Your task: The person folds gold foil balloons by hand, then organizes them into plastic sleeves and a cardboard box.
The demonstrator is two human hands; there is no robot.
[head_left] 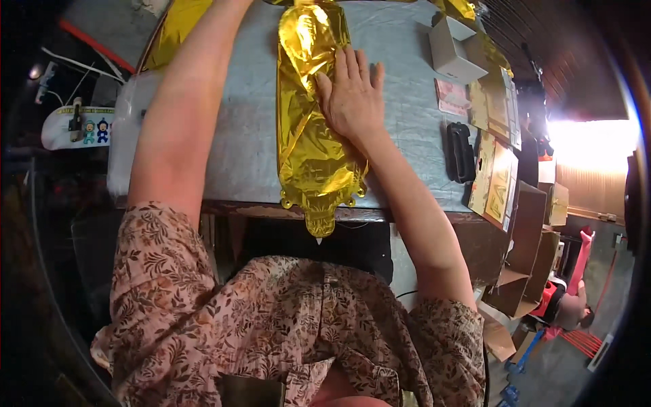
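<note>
A flat gold foil balloon lies lengthwise on the grey covered table, its narrow tab hanging over the near edge. My right hand rests palm down along the balloon's right side. Its fingers are stretched out and slightly apart, with the thumb on the foil. My left forearm reaches past the balloon's left side toward the far edge. The left hand itself is cut off by the top of the picture, so what it touches is hidden.
More gold foil lies at the far left. On the right stand a white open box, a pink printed card, a black plastic holder and printed packages. Cardboard boxes stand beside the table. Another person is farther right.
</note>
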